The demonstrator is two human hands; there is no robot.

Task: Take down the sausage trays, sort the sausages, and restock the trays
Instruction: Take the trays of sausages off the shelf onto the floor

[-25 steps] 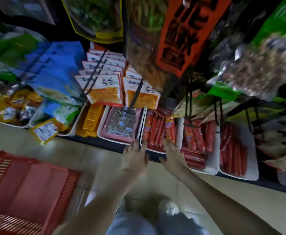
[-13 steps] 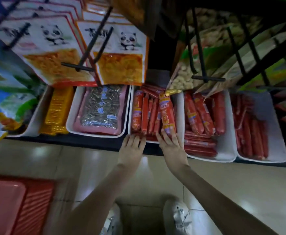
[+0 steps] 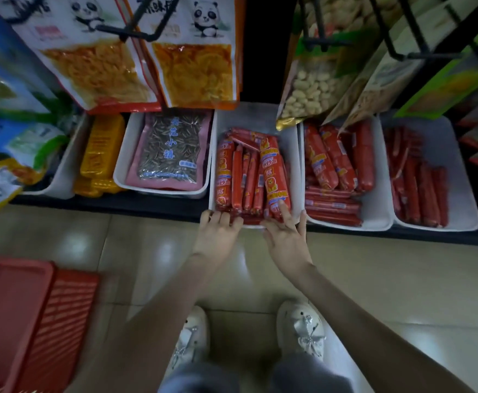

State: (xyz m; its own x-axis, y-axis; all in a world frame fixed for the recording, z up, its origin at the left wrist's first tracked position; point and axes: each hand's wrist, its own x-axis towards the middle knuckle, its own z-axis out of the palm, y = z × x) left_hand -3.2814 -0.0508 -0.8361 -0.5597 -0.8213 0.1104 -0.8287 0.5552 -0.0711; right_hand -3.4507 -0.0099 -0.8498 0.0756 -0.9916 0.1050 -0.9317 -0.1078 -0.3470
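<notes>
Three white trays of red sausages stand side by side on the bottom shelf. The nearest sausage tray [image 3: 250,116] holds thin sausages [image 3: 249,177] and fatter labelled packs [image 3: 276,180]. My left hand [image 3: 220,234] curls its fingers over that tray's front rim. My right hand [image 3: 287,236] lies spread at the front right corner, index finger on a labelled pack, thumb by the right rim. The second sausage tray [image 3: 376,214] and the third sausage tray [image 3: 466,194] sit to the right, untouched.
A tray with a sunflower seed bag [image 3: 166,154] and yellow packs [image 3: 101,157] sit to the left. Hanging snack bags [image 3: 192,66] on black hooks overhang the trays. A red plastic basket [image 3: 33,321] lies on the tiled floor at lower left, near my shoes [image 3: 303,330].
The view has closed in on the shelf. Both hands have moved forward from in front of the shelf edge onto the middle tray's front rim and sausages.
</notes>
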